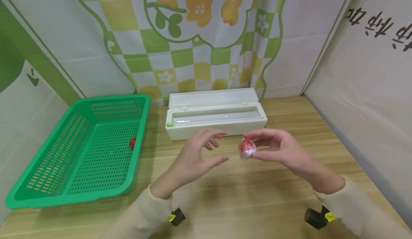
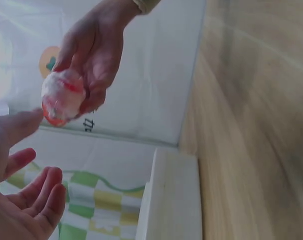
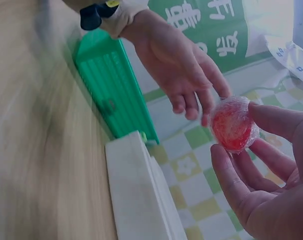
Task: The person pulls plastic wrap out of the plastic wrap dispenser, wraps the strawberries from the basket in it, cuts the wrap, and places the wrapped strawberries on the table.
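Pinched between the thumb and fingers of my right hand (image 1: 280, 147) is a small red round thing wrapped in clear cling film (image 1: 247, 148), held above the table. The film looks crumpled and whitish on its lower side in the head view. The red shows through the film clearly in the right wrist view, where the wrapped thing (image 3: 234, 125) sits at the fingertips. My left hand (image 1: 196, 156) is just to the left, fingers spread and slightly bent, holding nothing. Behind both hands stands a white cling film dispenser (image 1: 215, 130), its lid (image 1: 214, 97) raised and film visible inside.
A green plastic basket (image 1: 136, 160) stands on the left of the wooden table (image 1: 244, 203), with a red thing (image 1: 132, 143) inside by its right wall. A patterned curtain (image 1: 183, 56) hangs behind, and white cloth panels (image 1: 363, 88) flank the table.
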